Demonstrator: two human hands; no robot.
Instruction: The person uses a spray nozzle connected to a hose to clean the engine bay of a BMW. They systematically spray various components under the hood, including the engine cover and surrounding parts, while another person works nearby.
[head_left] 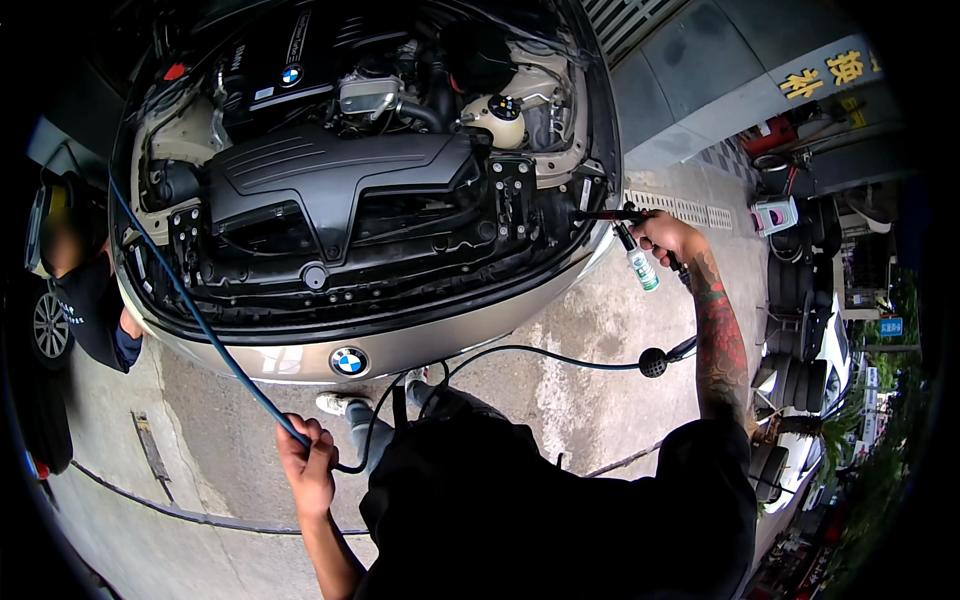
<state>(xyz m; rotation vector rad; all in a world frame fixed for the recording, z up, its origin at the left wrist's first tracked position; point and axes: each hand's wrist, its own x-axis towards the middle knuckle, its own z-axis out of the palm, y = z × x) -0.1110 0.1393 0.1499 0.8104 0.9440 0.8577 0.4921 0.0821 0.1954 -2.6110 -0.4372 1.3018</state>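
Observation:
My left hand is closed round a blue air hose, low and left of the car's front. The hose runs taut to the upper left; below my grip it loops dark across my front. Out to the right, my right hand grips a spray gun. Its thin dark nozzle points left over the corner of the open engine bay. Under the gun hangs a small clear bottle with a green label. A hose with a round black piece on it leads toward my right arm.
The beige car's front bumper curves just ahead of me, its engine cover exposed. Another person stands at the left side. Stacked tyres line the right. A further hose crosses the concrete floor.

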